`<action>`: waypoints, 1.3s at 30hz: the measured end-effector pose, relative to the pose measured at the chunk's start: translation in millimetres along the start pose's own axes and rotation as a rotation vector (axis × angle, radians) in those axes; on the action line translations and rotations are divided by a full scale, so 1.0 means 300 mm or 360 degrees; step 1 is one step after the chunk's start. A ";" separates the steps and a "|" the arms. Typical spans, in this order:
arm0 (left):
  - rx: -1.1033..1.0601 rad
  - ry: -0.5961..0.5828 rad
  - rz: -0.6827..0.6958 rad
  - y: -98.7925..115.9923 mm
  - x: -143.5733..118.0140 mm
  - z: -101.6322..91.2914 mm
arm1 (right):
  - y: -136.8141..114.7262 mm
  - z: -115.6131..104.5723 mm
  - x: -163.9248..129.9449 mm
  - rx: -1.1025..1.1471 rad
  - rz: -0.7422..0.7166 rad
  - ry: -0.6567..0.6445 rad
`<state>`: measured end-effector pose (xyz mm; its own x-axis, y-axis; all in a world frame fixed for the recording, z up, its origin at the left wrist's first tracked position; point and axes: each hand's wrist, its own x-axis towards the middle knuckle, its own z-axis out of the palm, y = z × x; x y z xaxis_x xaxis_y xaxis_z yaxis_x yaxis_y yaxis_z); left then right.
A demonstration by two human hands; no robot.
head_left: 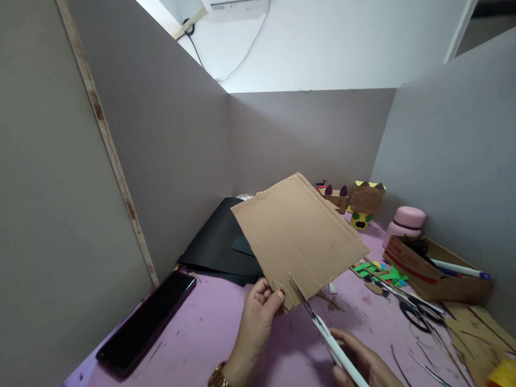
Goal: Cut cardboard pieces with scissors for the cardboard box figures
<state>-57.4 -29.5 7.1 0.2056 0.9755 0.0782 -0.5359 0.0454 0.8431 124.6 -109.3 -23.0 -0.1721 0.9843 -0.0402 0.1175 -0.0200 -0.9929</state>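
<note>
A flat sheet of brown cardboard is held tilted above the table. My left hand pinches its near left corner, thumb on top. My right hand grips a pair of white-handled scissors. Their dark, narrow blades lie at the near edge of the cardboard, to the right of my left thumb, one blade tip showing over its face. Whether the blades are cutting into it I cannot tell. Part of the right hand's fingers is hidden behind the handles.
Black sheets and a phone lie on the left. On the right are a cardboard box with pens, black-handled scissors, green scraps, a pink flask and a yellow object. Partition walls enclose the pink table.
</note>
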 end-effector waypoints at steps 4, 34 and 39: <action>-0.0025 -0.0016 0.0011 0.007 0.002 0.003 | 0.059 0.002 0.026 -0.0002 -0.0101 0.0078; 0.0813 0.0494 0.0455 0.048 0.032 -0.035 | 0.005 0.019 0.038 -0.0208 -0.0184 0.0110; 0.0678 0.0234 0.0140 0.115 -0.005 -0.005 | 0.025 0.033 0.043 -0.0456 -0.0104 0.0105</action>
<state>-77.5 -29.1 35.2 0.0398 0.9933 0.1088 -0.1552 -0.1014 0.9827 113.4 -98.4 -32.1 -0.1258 0.9913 0.0397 0.3813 0.0852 -0.9205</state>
